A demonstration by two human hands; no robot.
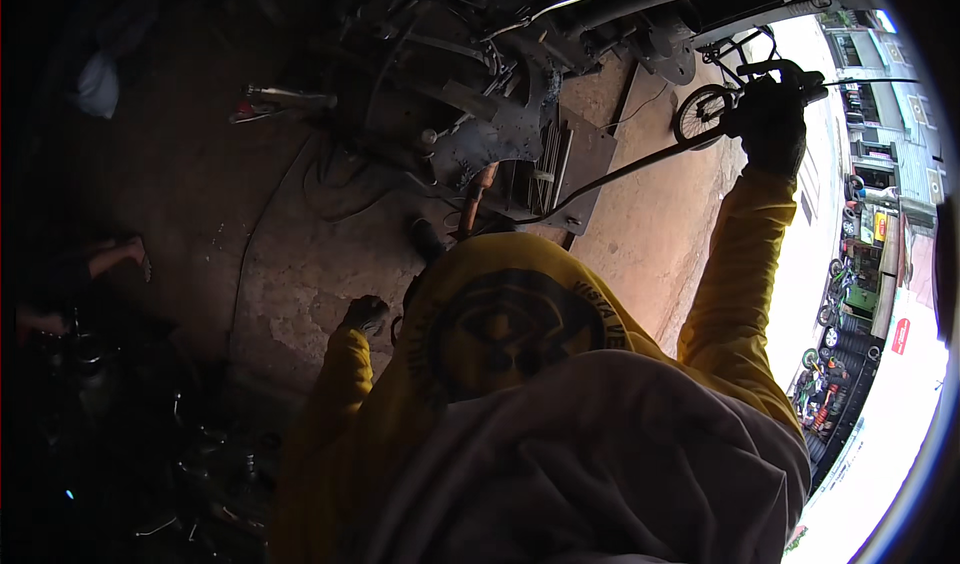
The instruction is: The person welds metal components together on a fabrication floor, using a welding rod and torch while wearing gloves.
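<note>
My right hand [772,129], in a dark glove, is raised at the upper right. It is closed around a dark welding electrode holder [812,86]. A thin rod [875,81] sticks out of the holder to the right, and a thick black cable [640,169] runs from it down to the left. My left hand [365,313], gloved too, is low beside my body. Its fingers look curled in, but shadow hides whether they hold anything. Ahead of me is a dark metal assembly [500,134] with an orange pipe [476,202] below it.
A bicycle [703,114] stands beyond my right arm. Thin cords [245,264] cross the concrete floor [300,309]. Metal parts [220,454] crowd the dark lower left, near another person's leg or arm [115,256]. Bright street with parked motorbikes [838,284] lies to the right.
</note>
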